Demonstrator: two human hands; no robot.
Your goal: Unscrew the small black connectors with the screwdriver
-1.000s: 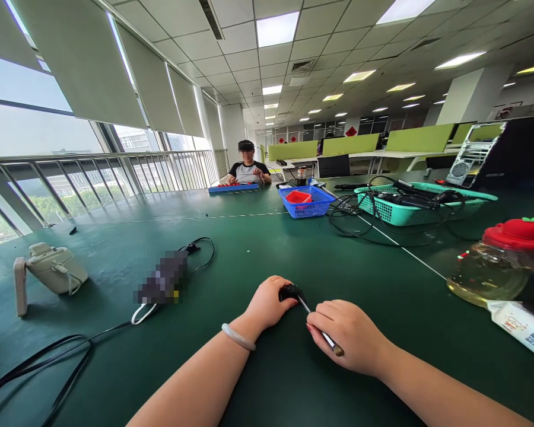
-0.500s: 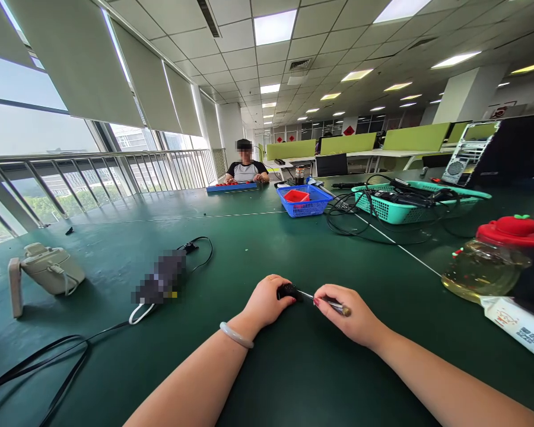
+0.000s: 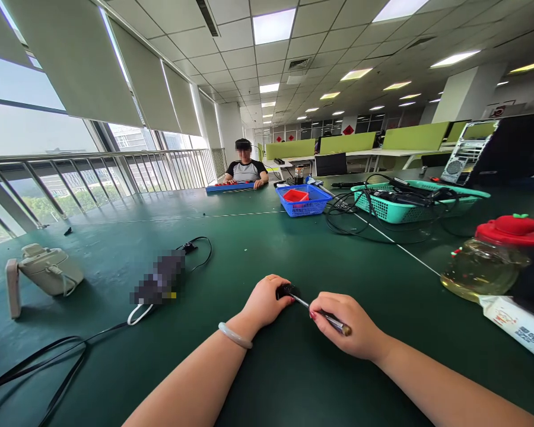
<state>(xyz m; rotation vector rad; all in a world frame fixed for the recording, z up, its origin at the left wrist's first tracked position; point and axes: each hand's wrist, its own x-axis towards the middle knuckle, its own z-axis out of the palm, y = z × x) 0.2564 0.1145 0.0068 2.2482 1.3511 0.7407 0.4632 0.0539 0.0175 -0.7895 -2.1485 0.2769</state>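
My left hand (image 3: 266,303), with a pale bangle at the wrist, rests on the green table (image 3: 258,249) and grips a small black part (image 3: 287,290). A thin metal tool (image 3: 324,316) with a brown end lies in my right hand (image 3: 347,329), its tip touching the black part. Both hands sit close together near the table's front middle.
A blurred dark object with a black cable (image 3: 162,279) lies left of my hands, a beige device (image 3: 48,274) further left. At right stand a red-lidded glass jar (image 3: 493,261) and a white packet (image 3: 516,326). Farther back are a blue basket (image 3: 305,201), a teal basket of cables (image 3: 404,204) and a seated person (image 3: 245,169).
My right hand shifted a little, tilting the tool's brown end up to the right and then lower again. My left hand kept its hold on the black part.
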